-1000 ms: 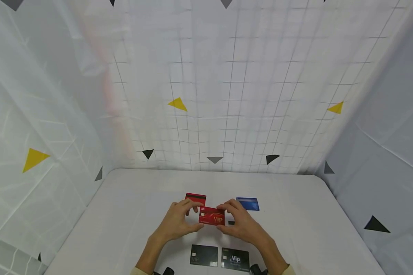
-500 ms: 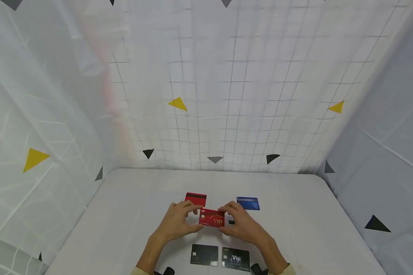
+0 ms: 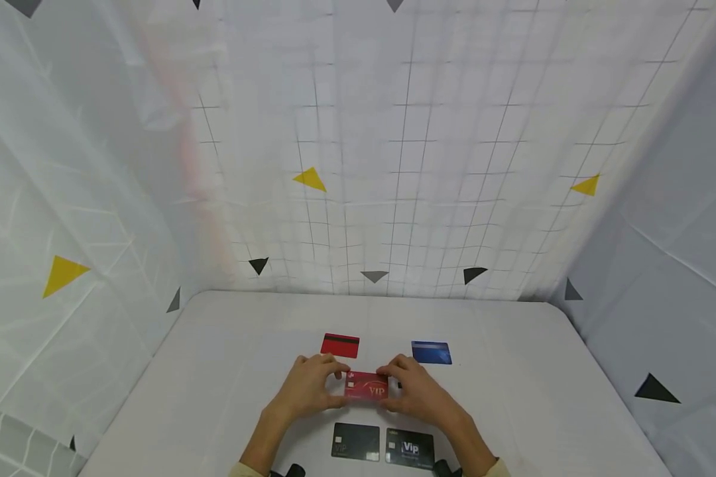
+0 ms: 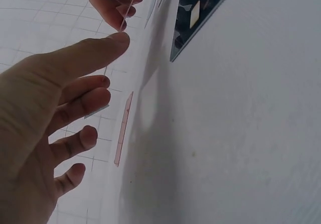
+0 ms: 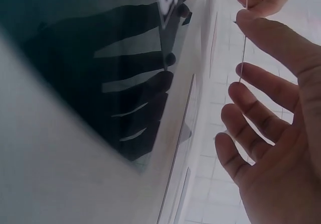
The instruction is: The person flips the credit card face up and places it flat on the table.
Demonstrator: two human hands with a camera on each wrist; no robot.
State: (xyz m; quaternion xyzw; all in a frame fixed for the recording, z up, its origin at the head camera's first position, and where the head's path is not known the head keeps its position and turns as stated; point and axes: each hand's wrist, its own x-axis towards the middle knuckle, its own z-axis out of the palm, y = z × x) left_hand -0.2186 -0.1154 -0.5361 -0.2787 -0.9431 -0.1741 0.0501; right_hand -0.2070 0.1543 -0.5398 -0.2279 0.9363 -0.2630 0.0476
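Both hands hold one red VIP card [image 3: 366, 385] above the table in the head view, its printed face toward me. My left hand [image 3: 310, 387] pinches its left edge between thumb and fingers, and my right hand [image 3: 417, 391] pinches the right edge the same way. Seen from the right wrist, that card [image 5: 244, 48] is a thin upright line between thumb and fingertips. Nearer to me lie a dark VIP card [image 3: 355, 442] and a black Vip card [image 3: 410, 448], side by side. The right hand mostly hides another dark item behind it.
Farther back on the white table [image 3: 244, 324] lie a red card [image 3: 340, 345] with a black stripe and a blue card [image 3: 431, 352]. White sheets marked with triangles and grid lines enclose the table at the back and sides.
Both hands and the held red card have come slightly lower and nearer to me. The card's face now looks paler. More of the striped red card behind shows.
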